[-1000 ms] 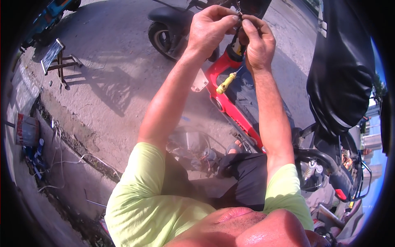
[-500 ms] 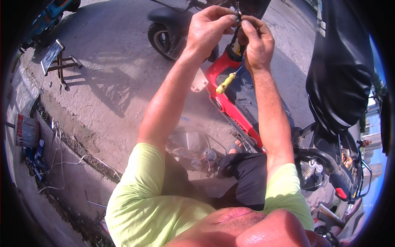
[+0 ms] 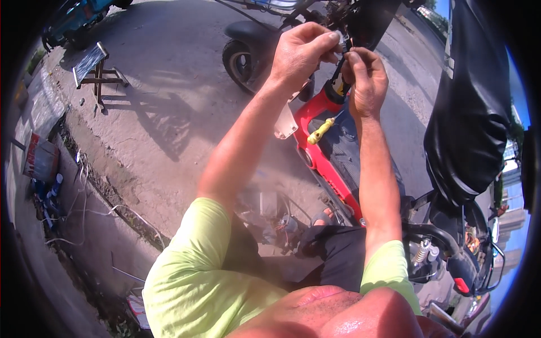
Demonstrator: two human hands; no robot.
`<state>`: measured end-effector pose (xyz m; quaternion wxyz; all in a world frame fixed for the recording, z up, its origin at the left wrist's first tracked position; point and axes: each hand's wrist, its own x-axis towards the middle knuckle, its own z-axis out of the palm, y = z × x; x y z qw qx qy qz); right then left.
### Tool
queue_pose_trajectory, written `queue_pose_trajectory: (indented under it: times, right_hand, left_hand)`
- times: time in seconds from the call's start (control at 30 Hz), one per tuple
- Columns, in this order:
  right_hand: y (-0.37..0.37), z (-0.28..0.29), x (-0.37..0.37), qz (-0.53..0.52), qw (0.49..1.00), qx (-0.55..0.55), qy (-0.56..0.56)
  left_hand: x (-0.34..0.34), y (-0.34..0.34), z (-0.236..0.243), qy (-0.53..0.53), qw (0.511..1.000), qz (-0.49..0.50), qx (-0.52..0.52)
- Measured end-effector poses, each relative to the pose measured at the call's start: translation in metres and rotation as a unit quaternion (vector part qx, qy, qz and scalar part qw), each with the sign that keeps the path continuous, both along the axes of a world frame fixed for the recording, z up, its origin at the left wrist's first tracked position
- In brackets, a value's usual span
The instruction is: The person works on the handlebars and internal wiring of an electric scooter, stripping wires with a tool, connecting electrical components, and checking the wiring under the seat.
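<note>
While both forearms extend toward the top of the view, the bare left hand and the bare right hand meet nearly fingertip to fingertip above a red-framed scooter with a dark grey deck. Each hand pinches between thumb and forefinger at the upper part of a thin dark cable, which runs down to the scooter's front end; the portion between the fingertips is too small to tell in detail. A yellow-handled tool with a slender shaft lies across the scooter, below the hands. Just left of the red frame appears a pale flat panel. Beyond the left forearm stands a dark-wheeled vehicle; farther left, a folding stool with crossed legs rests on the grey concrete ground.
</note>
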<state>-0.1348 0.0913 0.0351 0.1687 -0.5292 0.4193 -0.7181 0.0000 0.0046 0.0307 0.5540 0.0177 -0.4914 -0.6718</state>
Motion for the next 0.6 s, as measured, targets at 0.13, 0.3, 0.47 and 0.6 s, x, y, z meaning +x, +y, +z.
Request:
queue_pose_trajectory:
  times: [0.13,0.3,0.47,0.6]
  right_hand:
    - [0.000,0.003,0.006,-0.017,1.000,-0.009,0.012]
    - [-0.004,-0.001,0.006,0.018,1.000,-0.016,-0.009]
    - [0.000,0.001,0.004,-0.007,1.000,-0.008,-0.002]
    - [-0.002,0.001,0.008,-0.010,1.000,-0.016,0.007]
  left_hand:
    - [0.010,0.003,0.006,-0.002,1.000,-0.003,-0.028]
    - [0.017,0.004,0.007,0.022,0.999,-0.014,-0.026]
    - [0.020,0.004,0.005,0.003,0.998,0.041,-0.054]
    - [0.022,0.006,0.006,-0.005,0.995,0.075,-0.061]
